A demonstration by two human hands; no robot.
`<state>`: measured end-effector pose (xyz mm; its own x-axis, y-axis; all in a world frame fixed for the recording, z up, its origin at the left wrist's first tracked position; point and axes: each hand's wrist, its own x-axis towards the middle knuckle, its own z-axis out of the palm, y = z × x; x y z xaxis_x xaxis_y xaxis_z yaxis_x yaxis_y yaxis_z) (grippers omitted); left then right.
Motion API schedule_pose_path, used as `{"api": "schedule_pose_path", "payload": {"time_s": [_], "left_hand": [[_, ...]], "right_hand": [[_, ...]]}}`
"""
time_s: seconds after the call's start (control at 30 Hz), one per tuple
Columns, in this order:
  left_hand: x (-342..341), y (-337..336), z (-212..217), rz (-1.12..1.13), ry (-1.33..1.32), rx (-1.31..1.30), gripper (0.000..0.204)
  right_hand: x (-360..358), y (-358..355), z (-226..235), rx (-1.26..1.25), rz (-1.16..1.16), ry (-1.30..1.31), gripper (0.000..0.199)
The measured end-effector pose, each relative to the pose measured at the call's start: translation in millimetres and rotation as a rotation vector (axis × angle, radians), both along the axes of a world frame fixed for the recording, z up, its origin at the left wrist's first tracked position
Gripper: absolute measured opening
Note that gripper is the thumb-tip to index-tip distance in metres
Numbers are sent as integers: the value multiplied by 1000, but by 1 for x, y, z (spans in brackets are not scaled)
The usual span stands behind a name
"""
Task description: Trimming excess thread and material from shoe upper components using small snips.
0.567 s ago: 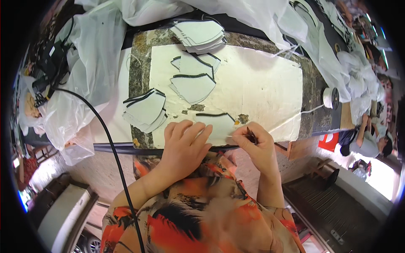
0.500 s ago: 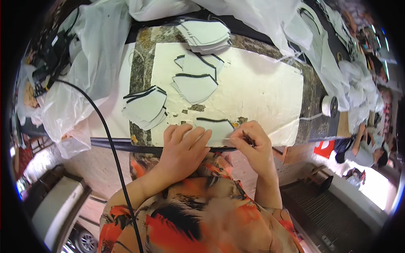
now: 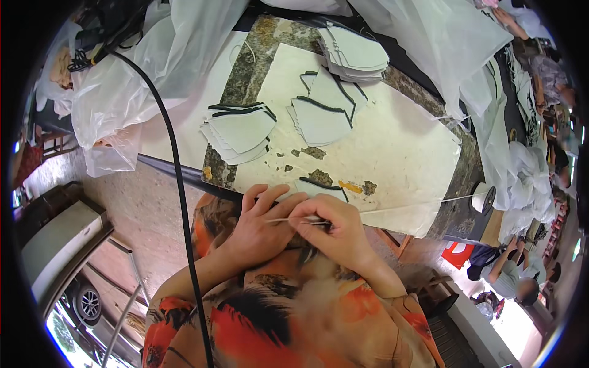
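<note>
Hands [image 3: 334, 227], taut white strip [image 3: 442, 200], black-edged panel [image 3: 316, 189]

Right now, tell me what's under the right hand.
A black-edged white panel shows just past the right hand; its near part and anything beneath the palm are covered.

We see a black surface [image 3: 179, 175] carrying a mottled board [image 3: 248, 67] with a worn pale covering [image 3: 405, 153], piles of dark-edged white pieces [image 3: 320, 124], a white spool [image 3: 480, 197] and translucent plastic [image 3: 429, 52].
</note>
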<state>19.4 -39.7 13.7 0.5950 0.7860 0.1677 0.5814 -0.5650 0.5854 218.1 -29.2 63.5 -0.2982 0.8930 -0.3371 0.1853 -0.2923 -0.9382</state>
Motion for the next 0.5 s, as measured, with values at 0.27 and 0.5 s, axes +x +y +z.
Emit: {"api": "schedule_pose_path", "payload": {"time_s": [0.27, 0.5], "left_hand": [[-18, 25, -6, -166, -1, -59, 34], [-18, 44, 0, -345, 22, 41, 41]], "right_hand": [[-27, -10, -13, 35, -265, 66, 11], [-31, -18, -26, -17, -558, -364, 15]]}}
